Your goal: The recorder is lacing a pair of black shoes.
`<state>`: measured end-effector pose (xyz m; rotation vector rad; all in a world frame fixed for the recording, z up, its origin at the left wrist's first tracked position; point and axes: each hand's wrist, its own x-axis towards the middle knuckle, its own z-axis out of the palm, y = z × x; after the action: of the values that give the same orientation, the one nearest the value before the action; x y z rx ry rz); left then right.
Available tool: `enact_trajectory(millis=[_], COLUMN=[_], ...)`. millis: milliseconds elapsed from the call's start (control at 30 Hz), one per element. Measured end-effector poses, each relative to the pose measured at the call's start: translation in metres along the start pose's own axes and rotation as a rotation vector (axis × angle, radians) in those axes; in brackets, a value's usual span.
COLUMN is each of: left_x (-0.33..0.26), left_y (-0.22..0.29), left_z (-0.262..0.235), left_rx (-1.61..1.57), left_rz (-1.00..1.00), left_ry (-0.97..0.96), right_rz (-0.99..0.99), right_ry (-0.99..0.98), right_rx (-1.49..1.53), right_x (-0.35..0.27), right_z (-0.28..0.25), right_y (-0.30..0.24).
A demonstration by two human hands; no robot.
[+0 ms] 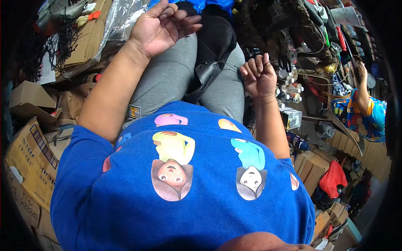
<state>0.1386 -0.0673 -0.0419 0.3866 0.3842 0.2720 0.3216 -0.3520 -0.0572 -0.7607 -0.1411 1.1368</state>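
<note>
Across my lap lies a black shoe (215,39), with a dark leather flap (207,73) bent up at its near end. My left hand (164,28) is raised to its left, palm turned up and fingers curled in. To the right of the shoe, my right hand (260,77) is closed in a fist. A thin dark thread (229,65) runs from the shoe toward both hands, and their curled fingers appear to grip it. Its ends are too fine to make out. Neither hand touches the shoe.
At the left are cardboard boxes (31,98), clear plastic wrapping (121,25) and a tangle of black cords (46,52). Small bottles (291,90) and hand tools crowd the right. Another person's arm (362,85) shows at the far right, near a red bag (333,179).
</note>
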Motion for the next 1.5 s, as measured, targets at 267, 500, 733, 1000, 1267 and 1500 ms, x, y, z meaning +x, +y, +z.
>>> enact_trajectory(millis=[267,500,733,1000,1267,1500], left_x=[0.011,-0.057,-0.054,-0.052,0.0,0.035], left_y=[0.028,0.012,-0.088,-0.092,-0.076,-0.11], left_z=[-0.026,0.019,0.058,0.04,0.044,0.03], left_rx=[0.607,2.069,2.253,1.878,1.702,1.692], left_rz=[-0.05,0.903,0.294,0.394,0.686,0.53], left_ry=[0.479,0.18,-0.265,-0.503,-0.362,-0.405], right_rz=[0.084,-0.018,-0.376,-0.111,-0.365,-0.067], right_ry=[0.153,0.331,-0.159,0.133,-0.074,-0.324], right_rx=[-0.151,-1.241,-1.973,-1.74,-1.853,-1.802], right_x=[-0.038,-0.039,0.045,0.02,0.003,-0.003], right_z=[-0.047,-0.038,0.072,0.048,0.065,0.06], right_y=[-0.008,-0.068,-0.039,-0.022,-0.023,-0.021])
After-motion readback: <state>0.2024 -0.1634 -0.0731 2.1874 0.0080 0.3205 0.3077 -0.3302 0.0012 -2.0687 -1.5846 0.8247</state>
